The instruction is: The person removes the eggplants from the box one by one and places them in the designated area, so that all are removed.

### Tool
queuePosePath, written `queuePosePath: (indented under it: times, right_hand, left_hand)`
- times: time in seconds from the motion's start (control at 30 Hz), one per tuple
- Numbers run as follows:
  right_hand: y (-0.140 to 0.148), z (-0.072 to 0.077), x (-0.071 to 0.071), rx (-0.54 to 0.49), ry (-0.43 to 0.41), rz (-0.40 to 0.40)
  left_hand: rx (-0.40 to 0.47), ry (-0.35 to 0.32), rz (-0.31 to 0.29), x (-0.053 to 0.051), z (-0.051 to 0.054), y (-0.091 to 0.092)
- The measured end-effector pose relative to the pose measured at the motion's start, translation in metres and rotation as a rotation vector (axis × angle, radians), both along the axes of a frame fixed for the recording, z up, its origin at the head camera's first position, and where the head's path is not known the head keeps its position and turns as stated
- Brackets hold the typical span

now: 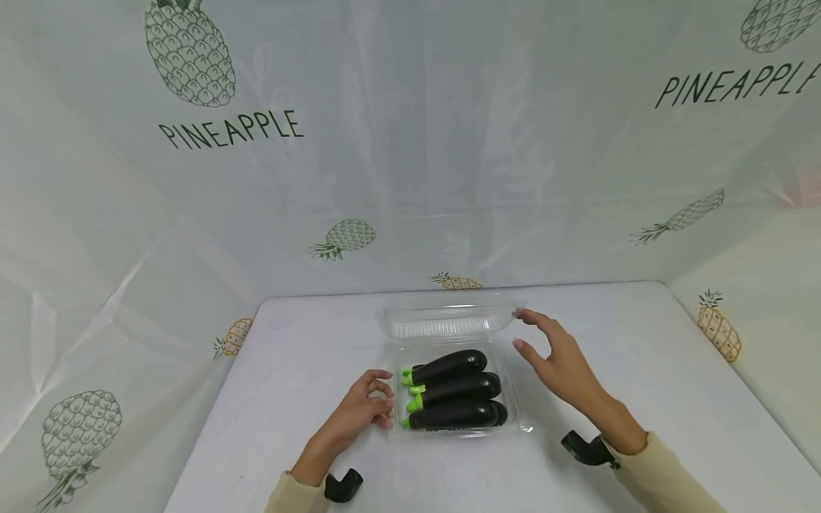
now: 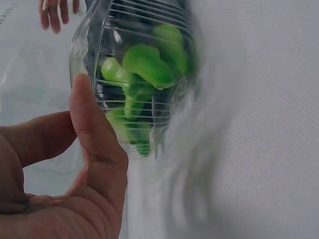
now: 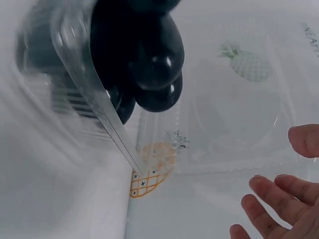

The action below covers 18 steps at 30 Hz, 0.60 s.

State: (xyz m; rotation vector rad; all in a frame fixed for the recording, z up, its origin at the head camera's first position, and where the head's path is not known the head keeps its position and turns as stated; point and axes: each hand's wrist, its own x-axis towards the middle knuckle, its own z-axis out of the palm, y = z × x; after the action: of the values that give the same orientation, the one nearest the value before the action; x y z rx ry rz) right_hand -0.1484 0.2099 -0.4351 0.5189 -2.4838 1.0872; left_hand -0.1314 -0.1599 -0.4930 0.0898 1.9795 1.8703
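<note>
I cannot tell whether the left hand [image 1: 362,407] grips the clear aubergine box [image 1: 512,388] at its left edge; right hand [image 1: 566,362], fingers spread, adjoins lid [image 1: 442,324].

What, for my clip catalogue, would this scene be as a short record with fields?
container: clear plastic
lid: open, at the container's far side
contents: several dark eggplants, green stems toward the left
left hand: at the container's left side
right hand: by the lid's right end; contact unclear
surface: white table
</note>
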Motion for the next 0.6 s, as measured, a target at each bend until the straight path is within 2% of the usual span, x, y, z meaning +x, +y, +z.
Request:
queuePosePath:
  times: [0.13,0.3,0.6]
  right_hand:
    - [0.000,-0.002,-0.006,-0.015,0.025,0.028]
    - [0.000,-0.005,-0.014,-0.022,0.007,0.053]
    - [-0.001,-0.010,-0.023,-0.014,-0.023,0.084]
  left_hand:
    - [0.007,-0.006,-0.037,0.000,-0.001,-0.004]
    - [0.026,-0.021,-0.076,0.001,-0.002,-0.006]
    - [0.050,-0.038,-0.102,0.001,-0.005,-0.007]
